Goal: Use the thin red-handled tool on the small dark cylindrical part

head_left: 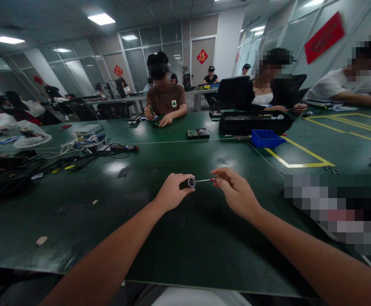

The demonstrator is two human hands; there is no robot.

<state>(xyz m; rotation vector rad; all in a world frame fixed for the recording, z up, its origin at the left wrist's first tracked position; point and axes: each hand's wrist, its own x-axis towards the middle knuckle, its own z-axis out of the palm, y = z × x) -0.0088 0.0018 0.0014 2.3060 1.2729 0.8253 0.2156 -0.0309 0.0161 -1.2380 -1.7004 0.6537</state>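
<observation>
Cables in a black-and-white tangle lie left on the green tabletop. Near the middle, my left hand grasps a short black cylinder with a pale-ringed end. Well beyond it lies a flat rectangular unit with a green circuit board. My slim metal-shafted screwdriver with a red handle points left at the ring; I cannot tell whether its tip goes inside. My right hand pinches the handle. Farther right sit a long black tray and, just nearer, an open blue plastic bin.
</observation>
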